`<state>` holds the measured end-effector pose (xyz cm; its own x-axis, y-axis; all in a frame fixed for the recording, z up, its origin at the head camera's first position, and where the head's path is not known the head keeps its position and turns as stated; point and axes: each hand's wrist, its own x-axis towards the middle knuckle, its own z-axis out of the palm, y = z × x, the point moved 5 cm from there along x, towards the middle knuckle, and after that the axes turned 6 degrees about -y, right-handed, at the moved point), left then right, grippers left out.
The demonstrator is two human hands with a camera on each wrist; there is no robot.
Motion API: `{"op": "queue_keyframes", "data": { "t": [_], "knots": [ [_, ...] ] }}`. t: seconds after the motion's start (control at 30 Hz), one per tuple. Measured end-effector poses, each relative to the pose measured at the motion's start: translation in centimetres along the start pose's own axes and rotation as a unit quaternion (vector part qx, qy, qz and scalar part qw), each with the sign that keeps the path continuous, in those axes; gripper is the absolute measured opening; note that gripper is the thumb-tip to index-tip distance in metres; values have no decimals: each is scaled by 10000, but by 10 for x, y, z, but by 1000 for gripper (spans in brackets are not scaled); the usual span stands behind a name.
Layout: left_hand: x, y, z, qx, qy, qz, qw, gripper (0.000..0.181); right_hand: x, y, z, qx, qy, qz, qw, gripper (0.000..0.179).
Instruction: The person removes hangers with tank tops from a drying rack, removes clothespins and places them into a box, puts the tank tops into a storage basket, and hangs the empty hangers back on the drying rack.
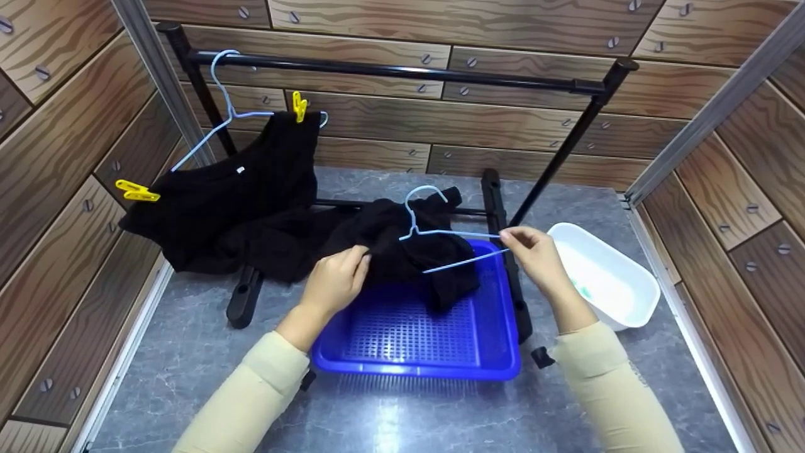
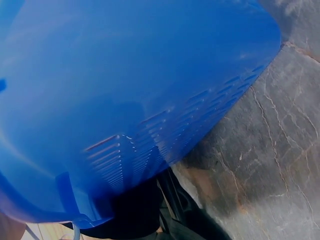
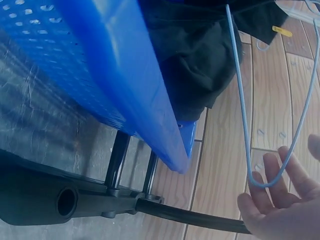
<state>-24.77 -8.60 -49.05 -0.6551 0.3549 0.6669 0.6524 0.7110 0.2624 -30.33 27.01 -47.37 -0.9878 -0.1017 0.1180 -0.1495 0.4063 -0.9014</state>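
My left hand [image 1: 336,277] grips the edge of a black garment [image 1: 390,236] with curled fingers. This garment lies bunched over the back of a blue perforated basket [image 1: 415,371]. With thumb and fingers, my right hand [image 1: 538,261] pinches one end of a light-blue wire hanger [image 1: 459,233]. The hanger's other end runs into the black cloth, where it is hidden. Seen from the right wrist, the bend of the hanger [image 3: 241,90] lies against the right hand's fingers [image 3: 275,182]. The basket's underside [image 2: 140,60] fills most of the left wrist view.
A black clothes rack [image 1: 390,69] stands behind the basket. At its left hangs another blue hanger [image 1: 226,94] with a black garment [image 1: 264,167] and yellow clothespins [image 1: 300,107]. To the right, a white tub [image 1: 629,277] sits on the grey floor. Wood-patterned walls [image 1: 516,119] enclose the space.
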Motion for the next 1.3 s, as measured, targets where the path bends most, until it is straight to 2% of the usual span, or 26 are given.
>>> {"op": "queue_keyframes", "data": {
  "t": [0.17,0.33,0.47,0.63,0.77,1.0,1.3],
  "knots": [
    [0,0,0,-16,7,46,10000,9,-1,-6,6,-526,-104,-371,9979,24],
    [0,1,-1,44,-47,9,10000,10,-2,-7,11,-750,-204,-633,9950,20],
    [-1,2,-1,88,-106,-28,9999,10,-4,-7,15,-898,-433,-790,9919,18],
    [-2,1,0,84,-181,-14,9998,10,-12,-23,19,-735,-755,-809,9911,16],
    [-2,1,0,74,-200,-8,9998,11,-19,-39,19,-613,-861,-812,9911,14],
    [-3,-2,3,-63,-283,-62,9996,11,-17,-29,16,-276,-827,-828,9927,13],
    [-4,-2,1,-249,-244,-120,9993,11,-20,-33,14,-159,-838,-711,9938,13]
  ]
}}
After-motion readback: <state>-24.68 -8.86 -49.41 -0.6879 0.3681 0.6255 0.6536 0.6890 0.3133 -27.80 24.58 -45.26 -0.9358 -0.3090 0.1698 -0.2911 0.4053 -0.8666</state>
